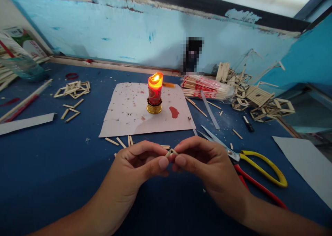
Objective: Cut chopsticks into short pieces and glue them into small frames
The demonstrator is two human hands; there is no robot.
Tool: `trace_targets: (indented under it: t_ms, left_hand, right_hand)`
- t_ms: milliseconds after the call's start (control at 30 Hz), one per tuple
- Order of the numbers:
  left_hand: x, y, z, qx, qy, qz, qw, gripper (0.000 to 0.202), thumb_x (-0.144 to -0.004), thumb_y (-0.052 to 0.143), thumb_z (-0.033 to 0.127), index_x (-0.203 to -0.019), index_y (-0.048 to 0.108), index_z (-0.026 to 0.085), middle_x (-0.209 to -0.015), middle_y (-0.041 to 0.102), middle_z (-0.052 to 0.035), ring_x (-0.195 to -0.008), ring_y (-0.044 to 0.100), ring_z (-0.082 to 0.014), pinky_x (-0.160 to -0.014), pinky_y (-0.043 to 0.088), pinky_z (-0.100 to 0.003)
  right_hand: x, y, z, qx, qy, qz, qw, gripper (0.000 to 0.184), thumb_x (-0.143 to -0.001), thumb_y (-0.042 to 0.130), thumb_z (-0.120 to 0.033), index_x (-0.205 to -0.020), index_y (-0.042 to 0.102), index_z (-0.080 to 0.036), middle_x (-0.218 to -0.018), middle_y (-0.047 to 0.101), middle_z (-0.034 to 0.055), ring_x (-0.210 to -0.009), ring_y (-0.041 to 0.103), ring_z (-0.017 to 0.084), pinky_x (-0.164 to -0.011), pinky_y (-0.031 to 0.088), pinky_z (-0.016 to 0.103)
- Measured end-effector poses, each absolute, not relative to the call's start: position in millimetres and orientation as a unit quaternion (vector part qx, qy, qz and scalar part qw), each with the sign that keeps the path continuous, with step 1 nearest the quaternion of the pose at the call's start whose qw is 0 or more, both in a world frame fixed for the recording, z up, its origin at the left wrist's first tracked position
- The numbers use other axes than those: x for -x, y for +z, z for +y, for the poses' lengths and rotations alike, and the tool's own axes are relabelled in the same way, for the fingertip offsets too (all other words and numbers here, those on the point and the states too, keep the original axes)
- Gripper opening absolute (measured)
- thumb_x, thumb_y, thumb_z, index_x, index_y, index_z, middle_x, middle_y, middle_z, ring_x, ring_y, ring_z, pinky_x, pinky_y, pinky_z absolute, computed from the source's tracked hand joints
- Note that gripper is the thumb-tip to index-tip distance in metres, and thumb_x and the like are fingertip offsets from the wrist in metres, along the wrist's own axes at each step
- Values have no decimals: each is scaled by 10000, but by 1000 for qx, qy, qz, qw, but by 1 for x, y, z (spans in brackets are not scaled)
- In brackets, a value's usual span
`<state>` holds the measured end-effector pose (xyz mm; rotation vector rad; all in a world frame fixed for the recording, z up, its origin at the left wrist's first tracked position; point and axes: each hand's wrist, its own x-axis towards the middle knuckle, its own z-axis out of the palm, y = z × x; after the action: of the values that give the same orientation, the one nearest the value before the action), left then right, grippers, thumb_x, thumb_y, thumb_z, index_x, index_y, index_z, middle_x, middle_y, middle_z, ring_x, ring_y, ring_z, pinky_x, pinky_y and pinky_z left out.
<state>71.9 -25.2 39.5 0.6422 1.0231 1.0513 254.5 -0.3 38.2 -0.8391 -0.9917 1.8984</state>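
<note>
My left hand [145, 161] pinches a short wooden stick [168, 153] between thumb and fingers. Close against it, my right hand [199, 156] grips another short wooden stick [174, 152]. Their upper ends meet in a small peak, with a dark spot at the joint; whether they are stuck together I cannot tell. Behind my hands, several loose cut sticks [121, 142] lie on the blue table [64, 180]. Beyond them a lit red candle [155, 91] stands upright in a gold holder [154, 108], on a stained white sheet [124, 115].
Scissors [233, 154] with yellow and red handles lie open beside my right hand. Glue sticks [210, 110] and a plastic pack of sticks [204, 87] are behind. Stick frameworks stand at right [259, 97] and left [74, 89]. A bottle [23, 68] sits far left.
</note>
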Motion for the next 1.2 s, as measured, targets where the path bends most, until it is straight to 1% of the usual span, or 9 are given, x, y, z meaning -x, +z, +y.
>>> trace_targets:
  t_ms: [100,233,300,400,567,733,1000,1133,1200]
  left_hand:
    - [-72,40,-26,-293,473,452,697,72,-787,896,267,-786,827,244,-730,775,19,-705,706,-102,-671,563,-127]
    - [-73,40,-27,-291,474,484,676,122,-733,931,290,-769,827,237,-748,761,17,-663,677,-102,-628,568,-142]
    - [-73,39,-26,-294,470,492,672,124,-741,926,305,-767,826,236,-763,761,13,-669,674,-105,-630,573,-148]
    - [-73,38,-26,-306,465,491,670,108,-767,908,304,-770,821,240,-770,761,15,-676,678,-104,-630,571,-144]
    - [-72,35,-25,-316,454,491,673,117,-787,892,326,-781,815,238,-799,768,0,-751,719,-146,-621,584,-163]
    - [-73,32,-24,-315,450,492,675,117,-785,893,324,-781,817,236,-782,766,0,-724,717,-137,-593,577,-149]
    - [-70,32,-23,-324,435,509,668,101,-781,893,308,-763,819,242,-785,764,-2,-753,722,-149,-596,582,-152]
    - [-71,31,-21,-330,422,513,671,92,-780,891,301,-767,828,236,-846,788,-21,-799,728,-157,-647,593,-158]
    - [-71,31,-22,-331,421,504,678,80,-782,889,282,-762,829,233,-853,795,-20,-783,724,-140,-665,588,-149]
  right_hand:
    - [-254,40,0,333,755,-392,408,137,-819,870,-145,-909,823,-238,-826,805,-25,-736,747,88,-719,617,151]
    - [-253,41,0,342,750,-386,414,181,-749,920,-151,-870,824,-244,-800,795,-33,-738,751,110,-728,628,180]
    - [-253,41,0,351,740,-392,419,185,-730,932,-160,-852,823,-245,-797,793,-31,-734,748,115,-727,630,189]
    - [-253,41,0,365,729,-396,422,190,-715,939,-153,-833,821,-243,-787,789,-33,-722,742,108,-709,622,173]
    - [-254,39,1,385,718,-404,416,199,-695,943,-126,-806,813,-229,-781,785,-35,-704,733,95,-682,603,145]
    - [-257,38,1,399,710,-420,400,192,-704,932,-112,-808,807,-214,-755,775,-33,-694,720,85,-659,571,123]
    - [-258,38,2,407,699,-441,389,156,-717,928,-150,-788,803,-208,-773,777,-22,-697,713,99,-669,577,162]
    - [-259,38,3,398,707,-432,393,166,-697,941,-150,-782,811,-208,-783,788,-17,-720,736,115,-690,597,176]
    - [-259,38,3,392,713,-429,392,171,-694,942,-142,-792,819,-210,-799,794,-16,-735,749,121,-702,606,177]
